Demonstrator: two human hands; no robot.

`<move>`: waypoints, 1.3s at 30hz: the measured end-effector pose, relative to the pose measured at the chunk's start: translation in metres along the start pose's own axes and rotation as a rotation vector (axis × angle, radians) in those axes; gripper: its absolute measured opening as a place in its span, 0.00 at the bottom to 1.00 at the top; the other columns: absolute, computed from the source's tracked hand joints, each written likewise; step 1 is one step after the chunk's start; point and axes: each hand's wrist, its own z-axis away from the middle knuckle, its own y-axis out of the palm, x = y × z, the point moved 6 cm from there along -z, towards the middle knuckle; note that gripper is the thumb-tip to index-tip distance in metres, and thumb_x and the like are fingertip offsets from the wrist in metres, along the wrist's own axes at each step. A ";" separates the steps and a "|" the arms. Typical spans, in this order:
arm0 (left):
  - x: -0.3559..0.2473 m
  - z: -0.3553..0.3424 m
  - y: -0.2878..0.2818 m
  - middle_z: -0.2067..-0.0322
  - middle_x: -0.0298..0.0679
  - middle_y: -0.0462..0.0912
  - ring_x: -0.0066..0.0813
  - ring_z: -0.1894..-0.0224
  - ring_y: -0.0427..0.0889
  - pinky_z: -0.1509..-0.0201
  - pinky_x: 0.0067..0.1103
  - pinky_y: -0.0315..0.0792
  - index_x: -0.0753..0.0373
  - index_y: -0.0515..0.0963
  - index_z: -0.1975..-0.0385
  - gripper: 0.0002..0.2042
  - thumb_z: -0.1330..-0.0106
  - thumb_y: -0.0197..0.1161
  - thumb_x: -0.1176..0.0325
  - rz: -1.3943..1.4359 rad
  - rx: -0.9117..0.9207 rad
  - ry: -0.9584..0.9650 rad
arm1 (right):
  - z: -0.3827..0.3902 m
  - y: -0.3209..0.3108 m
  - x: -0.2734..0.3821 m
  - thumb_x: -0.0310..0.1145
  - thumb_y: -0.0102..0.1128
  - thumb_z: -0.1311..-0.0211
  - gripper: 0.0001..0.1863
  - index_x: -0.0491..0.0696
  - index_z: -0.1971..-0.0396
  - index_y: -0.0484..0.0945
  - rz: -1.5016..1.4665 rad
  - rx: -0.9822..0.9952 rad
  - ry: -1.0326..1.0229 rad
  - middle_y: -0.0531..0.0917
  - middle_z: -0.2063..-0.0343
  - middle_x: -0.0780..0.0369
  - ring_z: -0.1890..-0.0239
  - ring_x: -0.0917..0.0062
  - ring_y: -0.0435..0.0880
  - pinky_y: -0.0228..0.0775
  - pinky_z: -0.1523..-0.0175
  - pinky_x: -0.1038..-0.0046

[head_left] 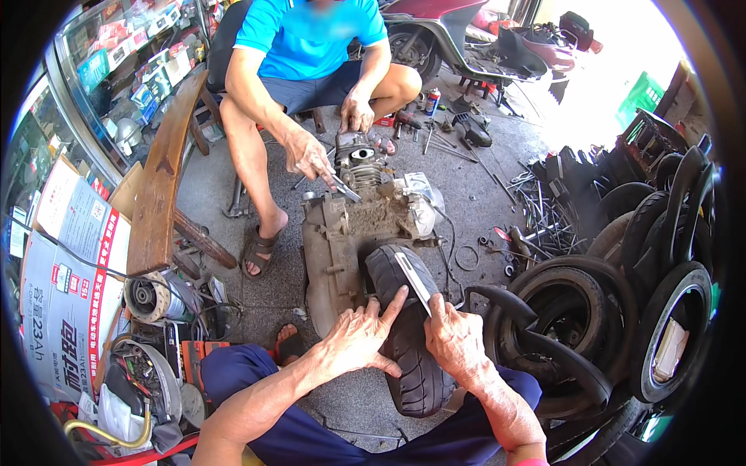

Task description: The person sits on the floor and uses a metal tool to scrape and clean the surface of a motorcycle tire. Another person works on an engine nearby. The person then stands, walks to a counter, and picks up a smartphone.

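Observation:
A dirty scooter engine [330, 248] lies on the floor before me, with its rear wheel's black tire [416, 365] pointing toward my knees. My left hand [361, 334] rests on the tire's left side, thumb and fingers spread. In my right hand [457, 342] is a long, flat silver metal strip [413, 281], slanting up and left across the tread; its exact kind is unclear. Across from me, a person [311, 46] in a blue shirt holds a slim metal tool [346, 189] against the engine near the finned cylinder [365, 172]. That person's other hand touches the cylinder's far end.
Old tires [544, 311] and black rubber parts crowd the right side. Loose metal tools [559, 194] lie farther back. At left stand a wooden bench [163, 179], a large carton [70, 272] and a bin of parts [144, 380]. A red scooter [466, 46] is behind the person.

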 end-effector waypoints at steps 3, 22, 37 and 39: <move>0.000 0.001 0.000 0.56 0.66 0.73 0.58 0.61 0.82 0.57 0.42 0.76 0.64 0.40 0.25 0.71 0.67 0.73 0.30 0.003 -0.006 0.000 | 0.000 0.001 0.000 0.27 0.61 0.46 0.20 0.37 0.53 0.72 -0.007 -0.005 -0.004 0.76 0.81 0.62 0.82 0.72 0.81 0.70 0.79 0.69; 0.000 -0.001 0.002 0.56 0.67 0.73 0.57 0.62 0.82 0.57 0.42 0.76 0.65 0.41 0.26 0.71 0.67 0.71 0.28 -0.004 -0.015 0.012 | 0.001 0.003 -0.002 0.28 0.60 0.45 0.20 0.36 0.53 0.71 -0.001 0.015 0.004 0.77 0.80 0.62 0.82 0.71 0.82 0.70 0.79 0.69; 0.000 0.001 0.001 0.58 0.65 0.74 0.57 0.63 0.82 0.57 0.43 0.75 0.64 0.41 0.25 0.71 0.67 0.71 0.29 -0.001 -0.038 0.011 | 0.001 0.003 -0.001 0.28 0.61 0.46 0.20 0.36 0.54 0.72 -0.003 -0.003 -0.006 0.77 0.80 0.62 0.82 0.72 0.81 0.70 0.79 0.69; 0.001 0.002 0.001 0.58 0.65 0.74 0.57 0.63 0.82 0.57 0.43 0.75 0.64 0.41 0.25 0.71 0.67 0.71 0.29 0.002 -0.042 0.011 | 0.001 0.002 0.000 0.27 0.61 0.46 0.20 0.36 0.53 0.72 -0.006 -0.014 -0.011 0.77 0.80 0.62 0.82 0.72 0.81 0.70 0.79 0.70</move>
